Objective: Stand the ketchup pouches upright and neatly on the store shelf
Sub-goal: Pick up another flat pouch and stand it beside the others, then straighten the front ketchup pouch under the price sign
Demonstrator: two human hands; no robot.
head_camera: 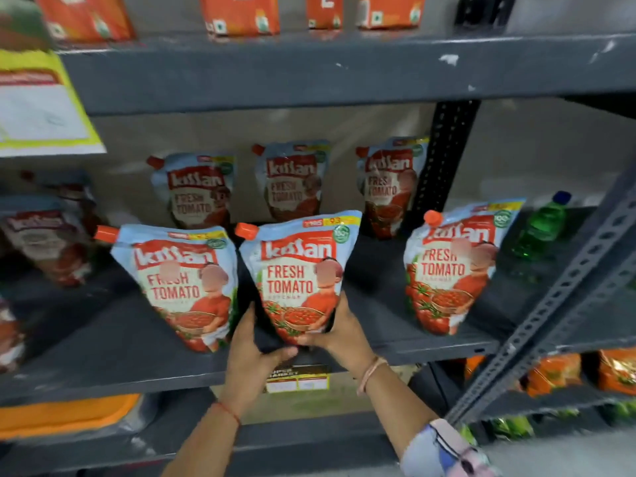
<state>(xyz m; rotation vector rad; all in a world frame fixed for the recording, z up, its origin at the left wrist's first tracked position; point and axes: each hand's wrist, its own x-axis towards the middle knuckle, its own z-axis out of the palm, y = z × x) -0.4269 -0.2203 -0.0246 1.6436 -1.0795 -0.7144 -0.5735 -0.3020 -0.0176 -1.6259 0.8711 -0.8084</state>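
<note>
Several light-blue and red ketchup pouches with orange caps stand on the dark grey shelf (103, 346). Both hands grip the base of the middle front pouch (296, 273), which stands upright near the shelf's front edge. My left hand (253, 352) holds its lower left side and my right hand (339, 330) its lower right. To its left stands another front pouch (179, 280), close beside it. A third front pouch (447, 270) stands apart at the right. Three more pouches (198, 189) (292, 182) (392, 184) stand in the back row. Blurred pouches (44, 242) sit at far left.
A green plastic bottle (543, 228) lies at the shelf's right end. A perforated metal upright (550, 318) slants across the right side. Orange packets (241, 13) fill the shelf above, orange snack bags (557, 373) the one below. A price label (297, 380) hangs on the shelf edge.
</note>
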